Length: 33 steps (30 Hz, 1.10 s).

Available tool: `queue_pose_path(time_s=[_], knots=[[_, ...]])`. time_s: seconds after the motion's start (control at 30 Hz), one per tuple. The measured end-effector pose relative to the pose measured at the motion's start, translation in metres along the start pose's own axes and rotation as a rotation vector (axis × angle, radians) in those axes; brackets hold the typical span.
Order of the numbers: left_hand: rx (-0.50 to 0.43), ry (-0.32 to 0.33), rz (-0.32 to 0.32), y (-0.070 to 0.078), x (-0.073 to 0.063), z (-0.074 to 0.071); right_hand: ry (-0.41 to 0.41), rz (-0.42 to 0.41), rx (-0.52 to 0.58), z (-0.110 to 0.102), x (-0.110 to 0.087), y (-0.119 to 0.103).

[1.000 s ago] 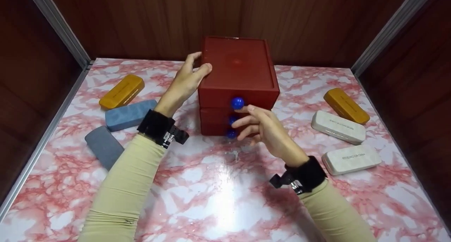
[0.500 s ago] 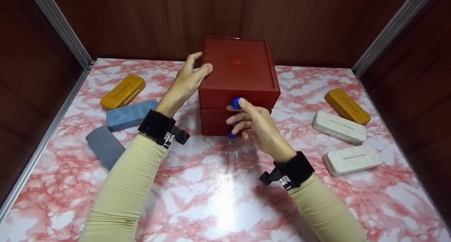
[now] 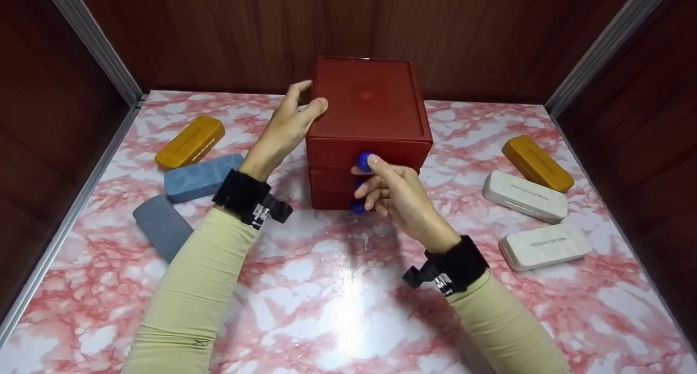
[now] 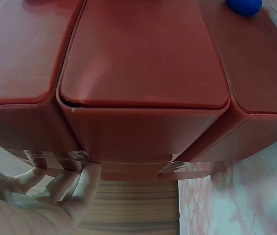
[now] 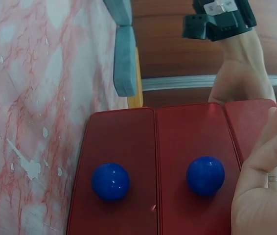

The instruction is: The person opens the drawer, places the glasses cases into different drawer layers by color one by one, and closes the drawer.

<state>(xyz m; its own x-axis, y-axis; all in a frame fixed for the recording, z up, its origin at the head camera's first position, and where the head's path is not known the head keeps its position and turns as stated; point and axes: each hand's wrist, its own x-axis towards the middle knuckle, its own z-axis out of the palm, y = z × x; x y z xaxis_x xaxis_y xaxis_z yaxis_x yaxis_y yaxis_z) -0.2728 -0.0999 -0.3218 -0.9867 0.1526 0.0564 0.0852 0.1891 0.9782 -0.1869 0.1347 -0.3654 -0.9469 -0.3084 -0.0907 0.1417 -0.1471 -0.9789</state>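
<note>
A dark red three-drawer box (image 3: 365,102) stands at the middle back of the table, with a round blue knob on each drawer. My left hand (image 3: 286,126) grips the box's left side, its thumb over the top edge and its fingers down the side. With thumb and forefinger, my right hand (image 3: 405,202) pinches the top blue knob (image 3: 364,161); the other fingers are curled in front of the lower drawers. In the right wrist view, the middle knob (image 5: 205,175) and bottom knob (image 5: 110,181) show plainly. In the left wrist view the drawer fronts (image 4: 143,54) look closed.
On the left lie a mustard glasses case (image 3: 189,142), a blue case (image 3: 204,177) and a grey case (image 3: 162,227), partly behind my sleeve. On the right are another mustard case (image 3: 537,163) and two white cases (image 3: 524,196). Wood-grain walls (image 3: 348,20) enclose the marbled table (image 3: 305,287).
My right hand has moved left onto the top knob and pinched it. Since half a second ago the knob has shifted very slightly towards me. The left hand has stayed put.
</note>
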Motion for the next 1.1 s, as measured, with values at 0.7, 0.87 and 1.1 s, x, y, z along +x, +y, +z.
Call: queue_pose_path(time_s=[0.7,0.87,1.1], knots=[[0.001,-0.001,0.009,-0.002,0.001,0.001,-0.06,-0.041,-0.084,-0.006,-0.013,0.003],[0.019,0.004,0.015,-0.001,0.002,0.001,-0.064,-0.044,-0.11,-0.006,-0.018,0.003],[-0.015,-0.001,0.019,-0.002,0.001,0.001,-0.072,-0.051,-0.162,-0.006,-0.025,0.003]])
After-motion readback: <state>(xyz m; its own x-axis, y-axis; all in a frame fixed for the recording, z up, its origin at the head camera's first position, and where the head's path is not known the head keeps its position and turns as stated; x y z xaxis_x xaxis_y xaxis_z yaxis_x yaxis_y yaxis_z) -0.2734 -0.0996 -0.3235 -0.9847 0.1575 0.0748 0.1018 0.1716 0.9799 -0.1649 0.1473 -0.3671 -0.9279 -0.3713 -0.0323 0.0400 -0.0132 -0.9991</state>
